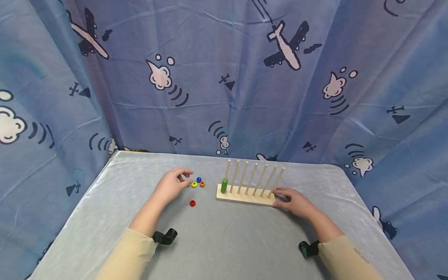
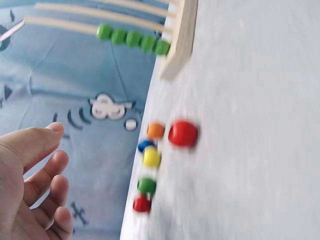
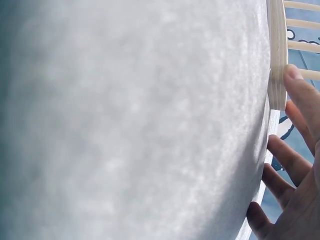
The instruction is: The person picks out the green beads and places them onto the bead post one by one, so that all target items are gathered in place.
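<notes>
My left hand (image 1: 174, 184) hovers with loosely bent fingers at a small cluster of beads on the table. A yellow bead (image 1: 194, 184), a blue bead (image 1: 199, 179) and an orange bead (image 1: 202, 184) lie by its fingertips. Nearer me sits a red bead (image 1: 192, 203). The left wrist view also shows a green bead (image 2: 146, 185) and another red bead (image 2: 142, 204), which the hand hides in the head view. With thumb in front and index finger behind, my right hand (image 1: 294, 202) holds the right end of a wooden peg stand (image 1: 245, 197). Several green beads (image 1: 224, 186) are stacked on its leftmost peg.
The other upright pegs (image 1: 251, 179) of the stand are bare. A pale cloth covers the table (image 1: 231, 241), and a blue patterned curtain (image 1: 210, 77) hangs behind its far edge. Each wrist wears a black camera mount (image 1: 165, 236).
</notes>
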